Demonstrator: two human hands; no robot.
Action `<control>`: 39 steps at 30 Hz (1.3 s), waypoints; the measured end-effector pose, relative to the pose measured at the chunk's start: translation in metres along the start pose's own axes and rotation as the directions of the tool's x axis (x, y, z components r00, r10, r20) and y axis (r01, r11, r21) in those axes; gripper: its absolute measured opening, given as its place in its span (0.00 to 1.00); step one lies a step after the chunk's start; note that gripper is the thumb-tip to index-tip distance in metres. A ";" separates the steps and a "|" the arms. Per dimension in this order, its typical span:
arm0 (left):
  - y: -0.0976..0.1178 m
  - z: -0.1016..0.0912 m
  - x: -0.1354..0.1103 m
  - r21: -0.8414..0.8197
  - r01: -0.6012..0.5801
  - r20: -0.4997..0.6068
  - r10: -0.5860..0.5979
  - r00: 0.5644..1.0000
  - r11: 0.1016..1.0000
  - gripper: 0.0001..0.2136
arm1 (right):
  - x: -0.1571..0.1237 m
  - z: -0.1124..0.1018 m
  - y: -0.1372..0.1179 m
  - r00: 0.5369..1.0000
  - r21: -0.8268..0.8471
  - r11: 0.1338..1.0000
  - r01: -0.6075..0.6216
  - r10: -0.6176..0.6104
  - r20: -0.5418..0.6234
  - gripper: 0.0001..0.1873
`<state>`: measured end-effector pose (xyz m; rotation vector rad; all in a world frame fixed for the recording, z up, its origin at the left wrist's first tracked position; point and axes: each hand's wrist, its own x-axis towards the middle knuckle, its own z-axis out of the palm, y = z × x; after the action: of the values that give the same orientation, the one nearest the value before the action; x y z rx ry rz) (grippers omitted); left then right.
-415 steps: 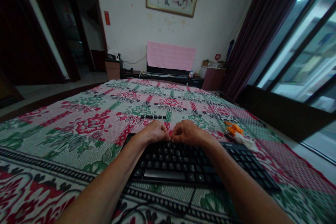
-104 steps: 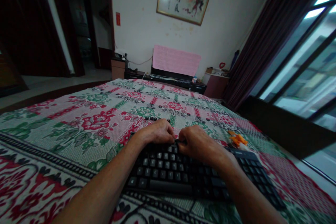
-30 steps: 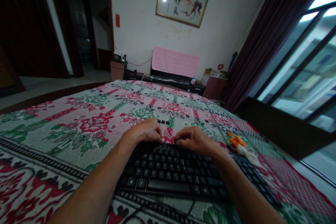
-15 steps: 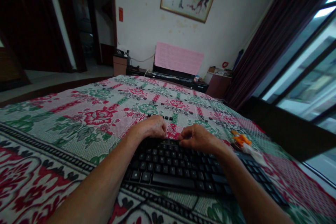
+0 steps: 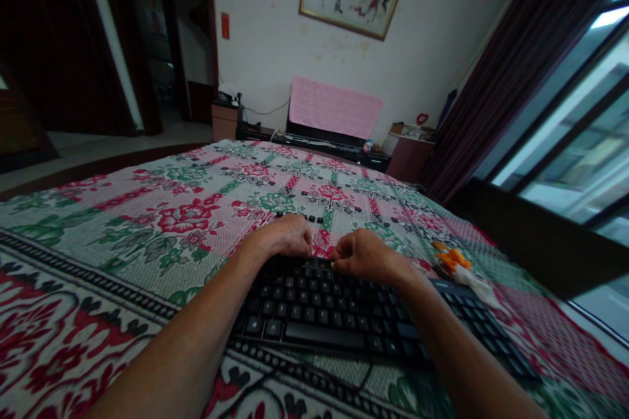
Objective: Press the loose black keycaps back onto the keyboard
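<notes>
A long black plastic keyboard (image 5: 327,304) lies on floral red-and-green cloth (image 5: 181,219). The left hand (image 5: 291,236) curls at its far edge, the right hand (image 5: 366,254) over its top row; whether they grip anything is unclear. Light, square fingertip pressure seems best.

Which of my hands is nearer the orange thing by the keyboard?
Right. Your right hand, at the keyboard, is left of the orange thing; your left hand is farther left.

Plain and Bare

The left forearm (image 5: 201,321) and right forearm (image 5: 452,334) are bare, smooth and slender, tapering towards the wrists (image 5: 259,246). The left grip (image 5: 289,236) and right grip (image 5: 366,255), also bare, are compact with rounded knuckles (image 5: 303,228); finer detail is too dim to make out.
</notes>
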<state>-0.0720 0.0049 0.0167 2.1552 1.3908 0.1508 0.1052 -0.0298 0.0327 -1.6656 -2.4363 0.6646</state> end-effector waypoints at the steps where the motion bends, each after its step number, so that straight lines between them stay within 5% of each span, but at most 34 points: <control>1: 0.000 0.000 0.000 0.001 0.002 0.000 -0.002 1.000 1.000 0.10 | 0.000 0.000 0.000 1.000 0.007 1.000 0.004 -0.004 0.005 0.08; 7: -0.002 0.001 0.001 0.023 -0.037 -0.005 0.037 0.999 0.999 0.10 | 0.000 -0.002 0.005 0.998 0.011 0.998 0.062 -0.062 0.021 0.10; 15: 0.001 0.000 0.000 0.024 -0.001 0.024 0.001 1.000 1.000 0.10 | 0.007 0.004 0.005 1.000 0.007 1.000 -0.015 0.015 0.001 0.09; 23: 0.006 -0.004 -0.007 0.007 0.002 0.016 -0.002 1.000 1.000 0.10 | 0.010 0.004 0.021 0.995 0.212 0.976 0.058 -0.074 0.070 0.09; 31: 0.004 -0.002 -0.007 -0.042 0.013 -0.003 -0.013 1.000 0.999 0.09 | 0.017 -0.008 0.006 0.995 -0.040 0.998 0.052 -0.048 0.092 0.11; 33: 0.003 -0.002 -0.006 -0.070 0.018 0.007 -0.018 1.000 0.997 0.10 | 0.030 -0.012 0.009 0.996 -0.078 0.993 0.086 -0.085 0.024 0.13; 36: 0.001 -0.003 -0.006 -0.094 0.015 0.012 -0.014 1.000 0.995 0.11 | 0.059 -0.010 0.018 0.963 -0.208 0.976 0.069 -0.120 -0.243 0.16; 39: 0.001 -0.004 -0.006 -0.077 0.001 0.003 -0.001 1.000 0.997 0.10 | 0.086 -0.001 0.027 0.941 -0.292 0.955 0.054 -0.147 -0.305 0.20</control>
<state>-0.0755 0.0007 0.0221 2.0913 1.3624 0.1974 0.0952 0.0563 0.0099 -1.5717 -2.4333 0.0213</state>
